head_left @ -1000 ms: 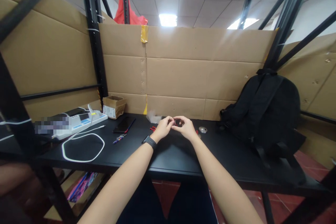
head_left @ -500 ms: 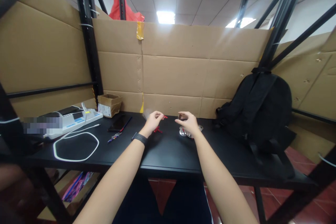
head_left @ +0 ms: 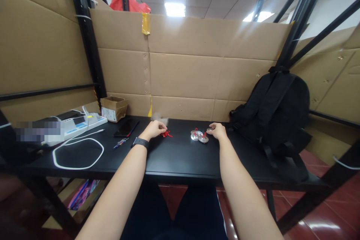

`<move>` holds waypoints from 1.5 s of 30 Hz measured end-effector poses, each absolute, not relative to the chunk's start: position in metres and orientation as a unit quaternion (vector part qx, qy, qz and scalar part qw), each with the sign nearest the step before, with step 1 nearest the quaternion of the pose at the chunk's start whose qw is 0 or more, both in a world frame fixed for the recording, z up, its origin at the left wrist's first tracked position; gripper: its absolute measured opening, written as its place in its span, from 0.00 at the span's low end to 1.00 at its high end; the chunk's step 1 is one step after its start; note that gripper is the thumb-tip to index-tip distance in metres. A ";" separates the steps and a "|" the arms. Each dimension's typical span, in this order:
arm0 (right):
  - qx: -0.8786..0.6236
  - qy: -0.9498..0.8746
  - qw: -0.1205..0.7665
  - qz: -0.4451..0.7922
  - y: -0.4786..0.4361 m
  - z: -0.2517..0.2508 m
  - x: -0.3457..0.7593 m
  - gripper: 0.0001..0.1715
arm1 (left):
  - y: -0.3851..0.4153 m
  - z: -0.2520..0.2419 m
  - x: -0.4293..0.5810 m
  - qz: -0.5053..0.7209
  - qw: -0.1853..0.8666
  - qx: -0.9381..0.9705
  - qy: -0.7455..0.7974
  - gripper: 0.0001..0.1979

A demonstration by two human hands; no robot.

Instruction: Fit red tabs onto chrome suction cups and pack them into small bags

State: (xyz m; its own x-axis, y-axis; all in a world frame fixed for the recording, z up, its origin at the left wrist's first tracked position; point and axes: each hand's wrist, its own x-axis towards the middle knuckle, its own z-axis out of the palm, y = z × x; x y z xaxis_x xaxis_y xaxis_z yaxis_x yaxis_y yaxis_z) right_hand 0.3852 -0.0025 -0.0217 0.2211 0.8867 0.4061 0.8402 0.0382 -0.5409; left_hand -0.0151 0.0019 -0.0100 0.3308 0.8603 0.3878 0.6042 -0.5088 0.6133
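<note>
My left hand (head_left: pixel 153 129), a dark watch on its wrist, is low over the desk with its fingers pinched at a small heap of red cords (head_left: pixel 167 134). Its fingertips partly cover the cords. My right hand (head_left: pixel 218 131) is closed on the edge of a small metal finger cymbal (head_left: pixel 209 130), close to the desk top. Just left of it lie several shiny finger cymbals (head_left: pixel 203 137) with red cord on them, some overlapping.
Behind my left hand lies a clear plastic bag (head_left: pixel 163 121). On the left are a phone (head_left: pixel 126 128), keys (head_left: pixel 120 143), a white cable (head_left: pixel 78 167), a power strip (head_left: pixel 95 122) and a small cardboard box (head_left: pixel 114 108). A black backpack (head_left: pixel 278 120) stands on the right.
My right hand has moved right and down, uncovering the finger cymbals on the desk. My left hand has lowered leftward onto the red cords, bringing down the cord it held. The view has shifted slightly.
</note>
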 end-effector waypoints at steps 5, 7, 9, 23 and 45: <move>-0.703 -0.627 0.335 0.038 -0.005 -0.021 0.386 0.21 | -0.002 -0.007 -0.015 0.324 0.166 0.815 0.451 0.09; -0.702 -0.630 0.331 0.029 -0.007 -0.014 0.382 0.22 | -0.003 -0.005 -0.013 0.328 0.151 0.816 0.452 0.10; -0.690 -0.641 0.335 0.017 -0.010 -0.004 0.374 0.22 | -0.004 -0.003 -0.011 0.339 0.131 0.810 0.459 0.09; -0.458 -0.791 0.350 0.203 -0.036 0.019 0.312 0.07 | -0.025 0.006 0.031 0.370 0.111 0.825 0.413 0.09; -0.339 -0.708 0.523 0.330 -0.038 0.000 0.245 0.31 | -0.026 -0.006 0.065 0.551 0.280 0.719 0.320 0.09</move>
